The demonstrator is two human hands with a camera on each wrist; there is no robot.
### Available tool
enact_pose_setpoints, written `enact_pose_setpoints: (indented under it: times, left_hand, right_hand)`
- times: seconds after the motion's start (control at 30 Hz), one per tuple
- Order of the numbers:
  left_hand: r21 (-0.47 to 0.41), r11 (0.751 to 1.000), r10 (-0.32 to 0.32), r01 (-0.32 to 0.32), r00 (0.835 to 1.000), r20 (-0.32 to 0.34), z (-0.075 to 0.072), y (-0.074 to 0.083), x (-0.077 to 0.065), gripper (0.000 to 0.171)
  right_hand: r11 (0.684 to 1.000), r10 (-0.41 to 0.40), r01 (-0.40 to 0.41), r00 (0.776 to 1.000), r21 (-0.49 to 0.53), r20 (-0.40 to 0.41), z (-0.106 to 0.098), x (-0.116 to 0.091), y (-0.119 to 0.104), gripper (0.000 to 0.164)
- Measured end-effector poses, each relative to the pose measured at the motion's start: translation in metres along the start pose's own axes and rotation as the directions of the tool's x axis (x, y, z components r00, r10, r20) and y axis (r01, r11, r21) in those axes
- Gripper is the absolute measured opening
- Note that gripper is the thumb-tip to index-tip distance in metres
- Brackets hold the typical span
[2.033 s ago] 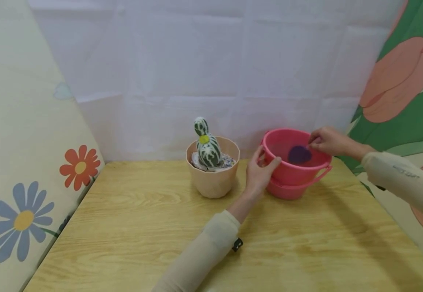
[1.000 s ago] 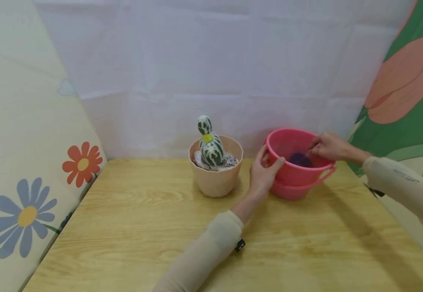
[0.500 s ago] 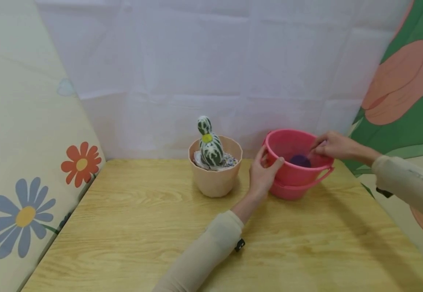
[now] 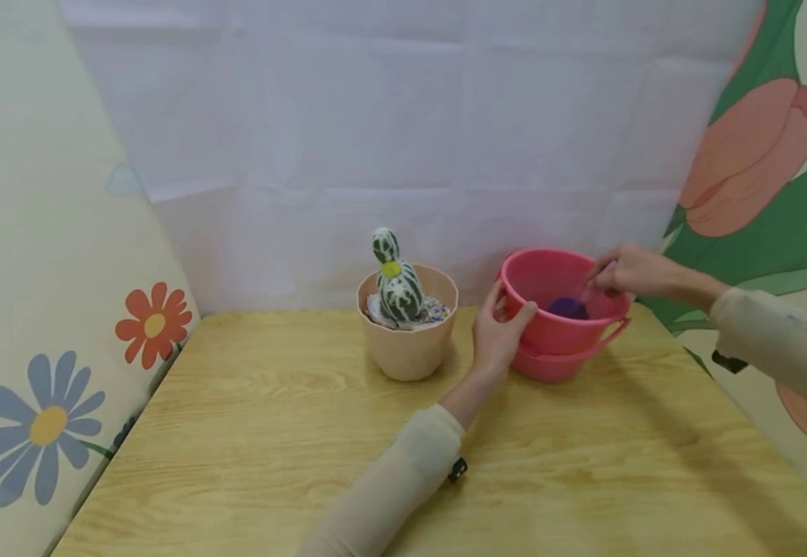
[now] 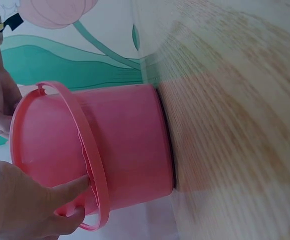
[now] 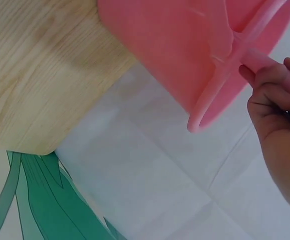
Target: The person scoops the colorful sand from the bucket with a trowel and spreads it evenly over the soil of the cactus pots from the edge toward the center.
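A pink bucket (image 4: 562, 338) stands at the right of the wooden table, its handle hanging down along the outer side. My left hand (image 4: 499, 334) grips its near left rim, thumb at the lip and fingers along the outer wall. Over the right rim, my right hand (image 4: 636, 271) holds the handle (image 6: 264, 62) of a scoop with curled fingers. The scoop's dark purple, rounded head (image 4: 568, 308) shows low inside the bucket. What else lies at the bottom is hidden by the bucket wall.
Left of the bucket stands a peach-coloured pot (image 4: 408, 348) with a green-and-white cactus figure (image 4: 400, 294) and bits of filling. The wooden table (image 4: 271, 433) meets a white cloth (image 4: 347, 139) behind and flower-painted panels at both sides.
The purple scoop head has sunk lower into the bucket since two seconds ago. My right hand has tilted slightly, showing more of the handle's top. My left hand stays on the rim.
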State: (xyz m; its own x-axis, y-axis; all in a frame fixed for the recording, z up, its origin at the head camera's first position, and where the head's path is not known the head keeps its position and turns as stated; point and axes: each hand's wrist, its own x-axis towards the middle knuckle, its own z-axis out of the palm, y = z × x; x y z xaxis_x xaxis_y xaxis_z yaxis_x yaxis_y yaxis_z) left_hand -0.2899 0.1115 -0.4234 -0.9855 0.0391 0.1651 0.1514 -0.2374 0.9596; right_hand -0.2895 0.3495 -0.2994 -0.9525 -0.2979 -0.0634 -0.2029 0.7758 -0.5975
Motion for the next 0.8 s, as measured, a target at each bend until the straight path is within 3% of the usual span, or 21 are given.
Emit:
enact_pose_setpoints:
  times: [0.2,0.33,0.47,0.63,0.8]
  left_hand:
    - [-0.005,1.000,0.016,-0.016,1.000,0.004,0.000,-0.004,0.002,0.074]
    - [-0.015,0.999,0.030,-0.030,1.000,0.004,0.000,-0.004,0.004,0.074]
    - [-0.009,1.000,0.025,-0.025,1.000,0.006,-0.001,-0.005,0.004,0.074]
    - [0.004,1.000,0.019,-0.019,1.000,0.005,0.000,-0.005,0.003,0.073]
    - [0.010,1.000,0.027,-0.027,1.000,0.005,0.000,-0.005,0.004,0.072]
  right_hand:
    - [0.980,0.022,-0.025,1.000,0.196,0.015,-0.003,-0.003,0.005,0.030]
    - [0.962,0.022,-0.024,1.000,0.272,0.013,-0.002,-0.005,0.008,0.036]
    - [0.937,0.078,-0.068,0.997,0.342,-0.016,0.001,-0.008,0.011,0.037]
    - [0.854,0.129,-0.090,0.991,0.512,-0.040,0.004,-0.009,0.018,0.023]
    - [0.762,0.076,-0.053,0.997,0.645,-0.007,0.007,-0.009,0.026,0.023]
